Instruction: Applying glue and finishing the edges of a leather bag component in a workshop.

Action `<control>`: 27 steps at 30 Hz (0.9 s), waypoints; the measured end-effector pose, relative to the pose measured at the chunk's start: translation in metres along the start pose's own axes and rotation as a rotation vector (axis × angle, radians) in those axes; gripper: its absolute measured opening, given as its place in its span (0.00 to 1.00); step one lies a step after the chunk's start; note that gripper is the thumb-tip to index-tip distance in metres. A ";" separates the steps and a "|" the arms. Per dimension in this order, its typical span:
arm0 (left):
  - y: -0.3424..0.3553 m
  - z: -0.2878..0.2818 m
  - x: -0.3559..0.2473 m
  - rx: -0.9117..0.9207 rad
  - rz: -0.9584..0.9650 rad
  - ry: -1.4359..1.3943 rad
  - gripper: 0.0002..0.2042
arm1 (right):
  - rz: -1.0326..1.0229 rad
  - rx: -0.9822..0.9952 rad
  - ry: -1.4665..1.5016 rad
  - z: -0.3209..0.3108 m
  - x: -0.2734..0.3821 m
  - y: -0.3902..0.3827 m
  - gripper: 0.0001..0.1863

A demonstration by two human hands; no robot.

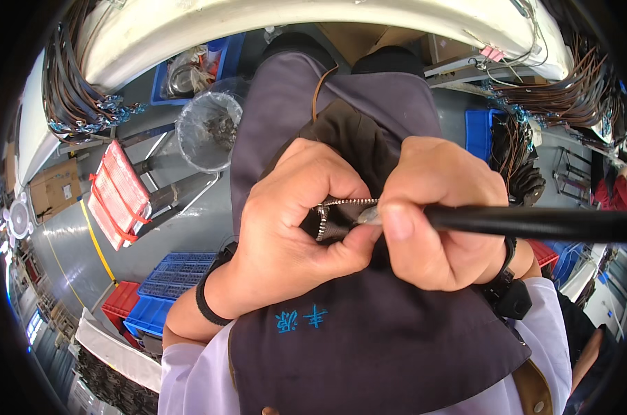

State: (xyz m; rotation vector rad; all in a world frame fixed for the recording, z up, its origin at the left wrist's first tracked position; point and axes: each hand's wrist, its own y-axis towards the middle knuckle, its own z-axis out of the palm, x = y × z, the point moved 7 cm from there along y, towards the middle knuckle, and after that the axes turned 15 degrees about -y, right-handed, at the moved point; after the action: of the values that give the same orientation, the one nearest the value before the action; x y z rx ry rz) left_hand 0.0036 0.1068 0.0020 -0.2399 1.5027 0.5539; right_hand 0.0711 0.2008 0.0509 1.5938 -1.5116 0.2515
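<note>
A dark brown, soft pouch or bag piece [351, 131] lies on my lap, with a metal-toothed zipper [322, 223] gaping along its opening. My left hand [286, 214] grips the pouch at the zipper, thumb and fingers curled round the gap. My right hand [441, 221] is closed beside it, holding a tool with a long black handle [535, 223] that runs off to the right. A small pale, shiny tip [370, 216] shows between the two hands' fingertips at the zipper; I cannot tell its exact kind.
A lined waste bin [209, 131] and a blue crate [223, 66] stand ahead on the left. Bundles of brown straps [562, 97] hang from the pale bench [320, 15]. A folding stool with a red-wrapped seat [120, 194] and blue baskets [175, 273] are to my left.
</note>
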 end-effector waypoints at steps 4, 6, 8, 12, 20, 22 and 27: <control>0.000 -0.001 0.001 -0.012 0.014 -0.015 0.12 | 0.192 0.028 0.109 -0.003 -0.017 -0.009 0.04; 0.002 -0.002 0.000 -0.004 0.014 0.002 0.12 | 0.021 0.014 0.094 0.000 -0.007 -0.002 0.03; -0.001 -0.001 0.002 -0.017 -0.016 -0.001 0.12 | -0.015 0.024 0.071 0.002 -0.005 -0.001 0.03; 0.001 -0.001 0.003 -0.015 0.005 0.004 0.12 | 0.213 0.041 0.117 0.000 -0.018 -0.009 0.03; 0.000 -0.002 0.002 -0.022 -0.014 0.006 0.12 | 0.234 0.014 0.088 -0.002 -0.024 -0.010 0.03; 0.003 0.001 0.000 -0.007 0.007 -0.021 0.13 | 0.111 -0.002 0.114 0.001 -0.016 -0.006 0.02; 0.000 0.000 0.004 -0.025 -0.033 -0.013 0.12 | 0.173 0.100 0.113 0.002 -0.020 -0.007 0.02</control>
State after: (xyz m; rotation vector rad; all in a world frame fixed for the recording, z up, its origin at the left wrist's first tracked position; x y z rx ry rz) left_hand 0.0034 0.1078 -0.0020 -0.2800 1.4777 0.5473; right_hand 0.0714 0.2122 0.0329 1.5007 -1.5707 0.5134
